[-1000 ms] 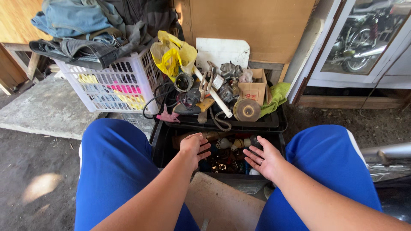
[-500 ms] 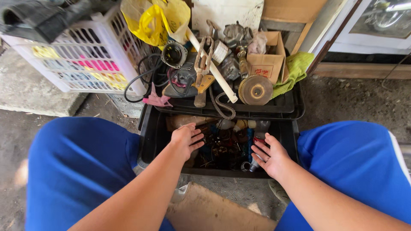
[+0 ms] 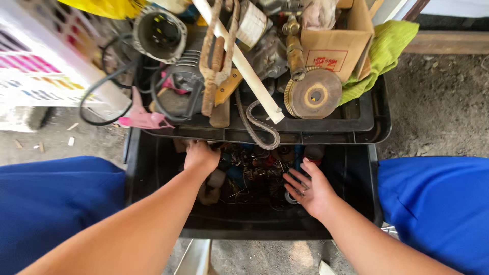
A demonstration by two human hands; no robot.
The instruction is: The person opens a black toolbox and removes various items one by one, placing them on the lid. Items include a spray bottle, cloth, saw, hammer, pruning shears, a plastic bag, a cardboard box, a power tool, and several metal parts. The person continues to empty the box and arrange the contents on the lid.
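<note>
Small metal parts [image 3: 257, 175], a dark tangle of bolts, rings and odd bits, lie heaped in the middle of a black plastic bin [image 3: 356, 203] that sits on the ground between the person's blue-clad knees. The left hand [image 3: 200, 157] reaches into the heap from about 8 o'clock, knuckles up, its fingers tucked under the rim of the tray above, so I cannot tell whether it has closed on anything. The right hand [image 3: 310, 187] comes in from 4 o'clock, palm half turned up and fingers spread wide, resting on the parts with nothing gripped. At 12 o'clock of the heap a black tray [image 3: 374, 114] covers the far part of the bin and is piled with gear: a rusty round grinding wheel [image 3: 315, 95] at 1 o'clock, a white pipe [image 3: 243, 66] slanting across it, a length of toothed belt [image 3: 260, 125] hanging over the tray's front edge, and a cardboard box [image 3: 336, 48] beside a green cloth [image 3: 384, 51] further toward 2 o'clock. At 10 o'clock a black cable [image 3: 97, 94] loops off the tray near a white plastic basket [image 3: 46, 76].
</note>
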